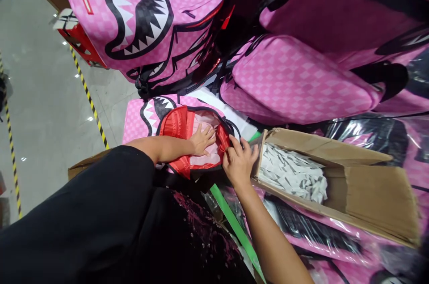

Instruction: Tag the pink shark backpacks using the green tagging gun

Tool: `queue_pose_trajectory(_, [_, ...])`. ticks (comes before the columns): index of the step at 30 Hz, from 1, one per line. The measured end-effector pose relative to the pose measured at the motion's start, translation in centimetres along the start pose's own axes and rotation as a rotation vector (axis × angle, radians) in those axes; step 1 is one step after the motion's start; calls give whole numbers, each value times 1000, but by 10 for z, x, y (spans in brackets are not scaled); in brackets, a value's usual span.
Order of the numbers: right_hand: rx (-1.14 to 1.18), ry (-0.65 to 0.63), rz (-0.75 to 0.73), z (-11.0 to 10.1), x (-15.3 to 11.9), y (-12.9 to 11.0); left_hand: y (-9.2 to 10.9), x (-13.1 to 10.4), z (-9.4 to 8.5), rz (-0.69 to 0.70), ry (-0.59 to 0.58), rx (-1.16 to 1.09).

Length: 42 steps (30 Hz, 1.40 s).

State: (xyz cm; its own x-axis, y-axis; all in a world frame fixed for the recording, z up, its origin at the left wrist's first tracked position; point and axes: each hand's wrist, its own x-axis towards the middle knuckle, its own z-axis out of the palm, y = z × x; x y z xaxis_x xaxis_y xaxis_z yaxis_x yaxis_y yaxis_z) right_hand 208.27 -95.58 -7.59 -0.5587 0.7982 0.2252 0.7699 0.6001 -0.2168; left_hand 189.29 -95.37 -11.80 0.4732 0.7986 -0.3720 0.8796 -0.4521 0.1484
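A pink checkered backpack [136,116] with a shark-mouth print lies in front of me, unzipped, its red lining [176,125] folded outward. Inside the opening my left hand [203,141] presses flat against the pale pink inner surface, fingers spread. At the right side of the opening, my right hand [239,161] has its fingers curled over the bag's edge, beside a bunched piece of red lining. The fingertips there are partly hidden.
Right of the bag stands an open cardboard box [378,190] holding many white paper slips [291,172]. Larger pink backpacks [301,78] are piled behind. Plastic-wrapped bags [321,230] lie under the box. Yellow-black tape [89,94] marks the floor at left.
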Motion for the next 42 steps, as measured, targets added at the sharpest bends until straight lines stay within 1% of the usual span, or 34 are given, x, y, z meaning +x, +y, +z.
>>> queue_pose_trajectory(2, [7,-10,1,-1,-1,1,1,2,0,-18,6,8])
queue_pose_trajectory(4, [17,-9,6,-2,-3,1,0,0,-3,-8,25,19])
queue_pose_trajectory(7, [24,6,7,-1,-3,0,0,-3,-7,74,60,33])
queue_pose_trajectory(10, [33,22,10,-1,-1,-2,7,-2,-8,169,52,39])
queue_pose_trajectory(12, [37,15,13,-1,-1,-3,16,0,-7,176,36,49])
queue_pose_trajectory(14, [38,0,15,-2,-2,-2,23,1,-9,148,32,59])
queue_pose_trajectory(16, [38,-4,26,-3,-2,-1,22,-1,-16,102,32,61])
queue_pose_trajectory(18, [42,3,40,-3,-3,0,13,-2,-26,22,32,63])
queue_pose_trajectory(21, [53,12,52,-2,-2,1,-12,1,-39,-135,46,74])
queue_pose_trajectory(23, [50,6,46,-2,-2,1,-26,8,-41,-187,35,67])
queue_pose_trajectory(25, [38,-12,31,-2,-3,1,-32,15,-38,-204,-1,47])
queue_pose_trajectory(28, [32,-25,18,-2,-3,2,-31,22,-37,-234,-33,25])
queue_pose_trajectory(31, [39,-12,20,-1,-3,3,-30,24,-45,-242,-1,18])
queue_pose_trajectory(33, [49,-10,22,0,-3,2,-31,25,-50,-229,0,11])
queue_pose_trajectory(35, [60,-19,21,0,-3,1,-32,28,-52,-227,-41,5])
queue_pose_trajectory(38, [55,-45,19,-1,-4,0,-30,36,-50,-265,-118,0])
queue_pose_trajectory(42, [40,-61,34,-1,-4,-1,-29,41,-48,-288,-157,-15])
